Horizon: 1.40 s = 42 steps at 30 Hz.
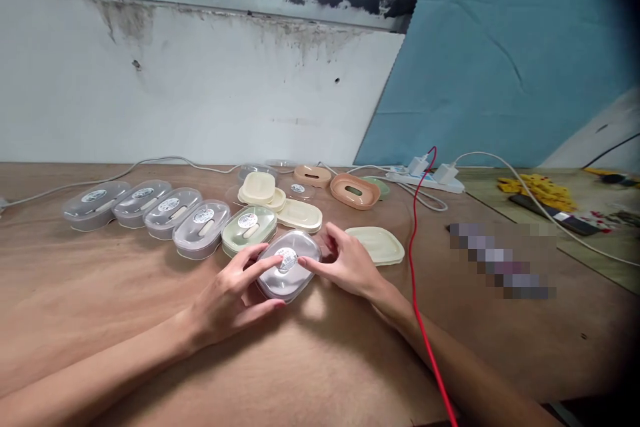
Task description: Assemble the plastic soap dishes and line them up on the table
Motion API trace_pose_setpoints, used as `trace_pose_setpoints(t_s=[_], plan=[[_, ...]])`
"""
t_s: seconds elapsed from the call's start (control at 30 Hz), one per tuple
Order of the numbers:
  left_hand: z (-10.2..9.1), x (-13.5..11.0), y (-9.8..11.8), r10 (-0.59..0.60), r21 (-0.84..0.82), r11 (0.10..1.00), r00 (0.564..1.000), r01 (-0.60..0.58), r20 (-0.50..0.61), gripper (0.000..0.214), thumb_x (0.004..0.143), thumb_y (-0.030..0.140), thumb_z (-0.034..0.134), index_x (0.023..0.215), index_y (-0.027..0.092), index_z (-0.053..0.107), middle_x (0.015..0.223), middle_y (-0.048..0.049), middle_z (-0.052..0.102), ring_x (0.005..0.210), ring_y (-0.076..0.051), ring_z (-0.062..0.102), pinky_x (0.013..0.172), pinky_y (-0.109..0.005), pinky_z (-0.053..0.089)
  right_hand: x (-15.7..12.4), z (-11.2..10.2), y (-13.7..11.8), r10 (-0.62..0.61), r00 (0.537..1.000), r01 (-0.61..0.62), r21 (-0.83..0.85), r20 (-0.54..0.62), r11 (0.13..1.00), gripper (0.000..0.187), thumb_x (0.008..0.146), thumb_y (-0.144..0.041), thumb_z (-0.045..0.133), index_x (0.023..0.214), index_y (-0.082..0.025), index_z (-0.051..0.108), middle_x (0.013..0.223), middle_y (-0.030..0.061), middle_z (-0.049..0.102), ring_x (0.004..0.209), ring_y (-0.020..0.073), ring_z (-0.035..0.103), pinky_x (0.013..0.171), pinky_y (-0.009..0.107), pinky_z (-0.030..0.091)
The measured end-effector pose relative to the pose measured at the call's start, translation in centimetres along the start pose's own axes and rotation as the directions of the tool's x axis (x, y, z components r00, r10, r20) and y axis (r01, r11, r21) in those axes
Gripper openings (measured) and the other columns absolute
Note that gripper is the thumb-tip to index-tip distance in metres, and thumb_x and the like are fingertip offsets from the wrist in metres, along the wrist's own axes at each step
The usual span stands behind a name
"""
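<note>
A grey soap box (300, 283) with a clear domed lid and a round printed sticker (287, 259) lies tilted between my hands, low over the table. My left hand (235, 293) grips its left side, thumb along the near edge and index fingertip on the sticker. From the right, my right hand (350, 260) holds the box, its thumb on the sticker's right edge and the other fingers curled by the far right side. Just behind is a green soap box (249, 229), also lidded and stickered. A cream tray (377, 245) lies beyond my right wrist.
Several grey lidded soap boxes (201, 230) form a row at left. Cream parts (300, 215), an orange dish (355, 191) and clear lids stand behind. A red cable (414, 267) crosses near my right forearm. A power strip (450, 185) sits by the wall.
</note>
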<state>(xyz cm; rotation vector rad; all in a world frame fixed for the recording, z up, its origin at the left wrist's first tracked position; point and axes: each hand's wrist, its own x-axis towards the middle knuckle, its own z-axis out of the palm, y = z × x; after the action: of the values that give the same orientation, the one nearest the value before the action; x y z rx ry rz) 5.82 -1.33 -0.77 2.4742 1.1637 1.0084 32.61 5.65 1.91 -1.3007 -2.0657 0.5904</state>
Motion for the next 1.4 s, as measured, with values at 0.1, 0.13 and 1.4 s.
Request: trace_pose_setpoints(t_s=[0.1, 0.13, 1.4], plan=[[0.2, 0.1, -0.1, 0.020, -0.007, 1.000, 0.999, -0.021, -0.031, 0.063, 0.093, 0.034, 0.075, 0.151, 0.026, 0.052, 0.152, -0.0159, 0.051, 0.135, -0.032, 0.060, 0.109, -0.051, 0.058, 0.0, -0.1, -0.1, -0.142, 0.985, 0.126, 0.155, 0.097, 0.980, 0.053, 0.092, -0.052, 0.072, 0.134, -0.024, 0.057, 0.115, 0.0070, 0.070, 0.078, 0.0161, 0.062, 0.066, 0.028, 0.048], [0.2, 0.1, -0.1, 0.028, -0.007, 1.000, 0.999, -0.029, -0.035, 0.063, 0.092, 0.034, 0.076, 0.150, 0.025, 0.053, 0.151, -0.0164, 0.053, 0.134, -0.032, 0.061, 0.108, -0.051, 0.058, 0.0, -0.1, -0.1, -0.185, 0.974, 0.160, 0.182, 0.133, 0.970, 0.051, 0.098, -0.049, 0.065, 0.143, -0.027, 0.054, 0.128, 0.0087, 0.068, 0.086, 0.0173, 0.064, 0.072, 0.029, 0.051], [-0.8, 0.5, 0.5, -0.015, -0.167, 0.986, 0.999, 0.019, 0.028, 0.091, 0.070, 0.029, 0.085, 0.148, 0.022, 0.039, 0.136, -0.0135, 0.066, 0.121, -0.030, 0.070, 0.104, -0.042, 0.061, 0.3, -0.6, 1.4, -0.390, 0.898, 0.356, 0.185, 0.203, 0.916, 0.100, 0.055, -0.057, 0.098, 0.142, -0.025, 0.060, 0.136, 0.0131, 0.069, 0.120, 0.0340, 0.068, 0.099, 0.042, 0.055]])
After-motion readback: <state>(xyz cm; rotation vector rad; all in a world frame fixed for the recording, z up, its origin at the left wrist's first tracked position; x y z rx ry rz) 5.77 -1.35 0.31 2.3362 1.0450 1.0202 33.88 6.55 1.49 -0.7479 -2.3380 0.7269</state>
